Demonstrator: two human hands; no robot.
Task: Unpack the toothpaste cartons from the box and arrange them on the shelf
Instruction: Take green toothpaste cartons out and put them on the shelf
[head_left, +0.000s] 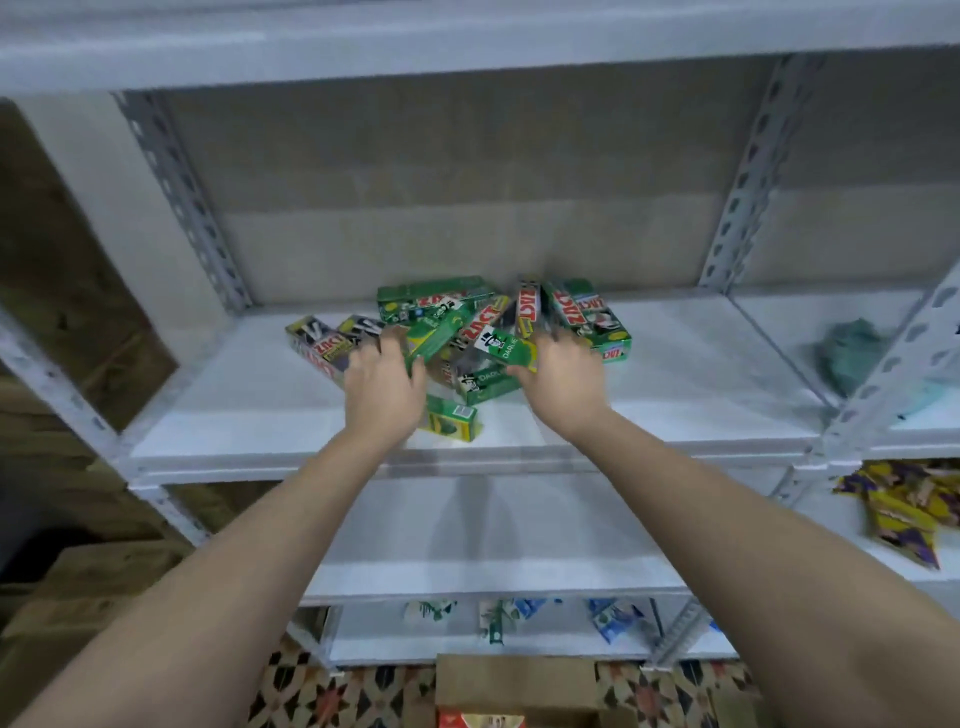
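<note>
A loose heap of toothpaste cartons (470, 332) lies on the white shelf (675, 384), green, yellow and red ones crossing each other. My left hand (382, 382) rests on the heap's left side, fingers curled around a green carton (439, 332). My right hand (563, 376) is on the right side and grips a green Darlie carton (506, 348) between thumb and fingers. A small green and yellow carton (451, 417) lies nearest the shelf's front edge. The brown cardboard box (514, 686) stands on the floor below, its flaps open.
Perforated metal uprights (743, 176) frame the bay. A teal cloth (852, 358) lies on the shelf to the right. Yellow and purple packets (904, 509) sit lower right. Small blue and green packets (519, 616) line the bottom shelf. Brown cardboard (67, 597) stands at left.
</note>
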